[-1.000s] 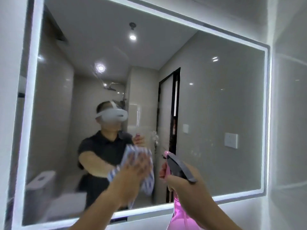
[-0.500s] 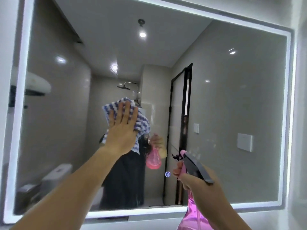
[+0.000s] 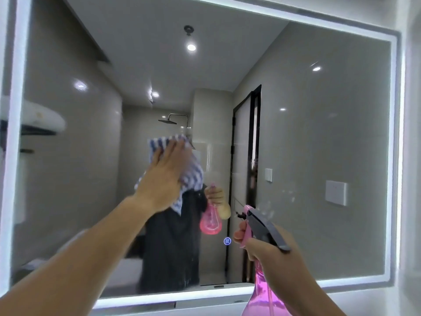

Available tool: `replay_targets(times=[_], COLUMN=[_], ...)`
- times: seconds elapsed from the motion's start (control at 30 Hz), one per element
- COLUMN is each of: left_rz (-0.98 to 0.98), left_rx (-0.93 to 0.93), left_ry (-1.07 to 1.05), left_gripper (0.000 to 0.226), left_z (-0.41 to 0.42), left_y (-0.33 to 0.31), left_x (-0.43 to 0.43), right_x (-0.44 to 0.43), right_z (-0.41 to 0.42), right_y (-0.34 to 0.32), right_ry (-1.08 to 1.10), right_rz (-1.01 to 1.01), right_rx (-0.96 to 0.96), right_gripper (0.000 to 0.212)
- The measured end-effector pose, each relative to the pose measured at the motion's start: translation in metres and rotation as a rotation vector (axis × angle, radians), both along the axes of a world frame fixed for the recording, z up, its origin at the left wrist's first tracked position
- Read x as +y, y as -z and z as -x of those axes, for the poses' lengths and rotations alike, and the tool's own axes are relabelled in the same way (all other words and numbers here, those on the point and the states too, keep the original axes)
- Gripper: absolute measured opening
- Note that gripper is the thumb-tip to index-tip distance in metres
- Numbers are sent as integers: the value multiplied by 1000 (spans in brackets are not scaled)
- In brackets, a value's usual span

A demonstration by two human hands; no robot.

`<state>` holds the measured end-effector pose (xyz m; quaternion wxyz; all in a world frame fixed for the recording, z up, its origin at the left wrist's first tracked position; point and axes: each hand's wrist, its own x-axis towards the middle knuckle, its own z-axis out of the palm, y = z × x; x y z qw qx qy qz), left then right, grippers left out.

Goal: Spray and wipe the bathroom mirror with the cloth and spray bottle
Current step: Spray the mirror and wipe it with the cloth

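A large wall mirror [image 3: 319, 137] with a lit white border fills the view. My left hand [image 3: 165, 176] lies flat with straight fingers on a blue-and-white striped cloth [image 3: 192, 174], pressing it against the glass near the mirror's middle. My right hand [image 3: 271, 254] grips the neck of a pink spray bottle [image 3: 262, 297] with a grey trigger head, held at lower right with its nozzle pointing at the glass. Fine spray droplets [image 3: 287, 197] speckle the mirror right of the nozzle.
A small blue touch icon [image 3: 227, 241] glows on the glass low in the middle. The lit lower frame edge [image 3: 170, 295] runs along the bottom. The mirror reflects a person, a shower head, a dark door frame and wall plates.
My left hand has carried the cloth up the glass from the lower middle and now slides slightly right. The view has shifted. The spray bottle stays in my right hand.
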<state>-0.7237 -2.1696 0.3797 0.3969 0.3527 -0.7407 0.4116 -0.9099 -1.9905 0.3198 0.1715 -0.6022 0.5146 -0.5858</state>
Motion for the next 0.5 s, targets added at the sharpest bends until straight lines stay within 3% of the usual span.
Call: replay_targets(times=[0.1, 0.23, 0.37, 0.43, 0.5], left_rz=[-173, 29, 0, 68, 136], left_rx=[170, -244, -632, -695, -575], left_ry=[100, 10, -27, -5, -29], left_gripper=[81, 75, 84, 78, 69], left_z=[30, 49, 20, 1, -10], left_y=[-30, 38, 113, 98, 56], left_x=[-2, -2, 1, -6, -9], right_x=[0, -3, -10, -12, -10], right_z=[5, 6, 6, 9, 12], right_y=[-2, 2, 10, 11, 7], right_ry=[0, -25, -34, 0, 28], right_rz=[46, 64, 21, -4, -63], right_rx=[11, -72, -40, -31, 2], right_gripper=[15, 17, 17, 17, 17])
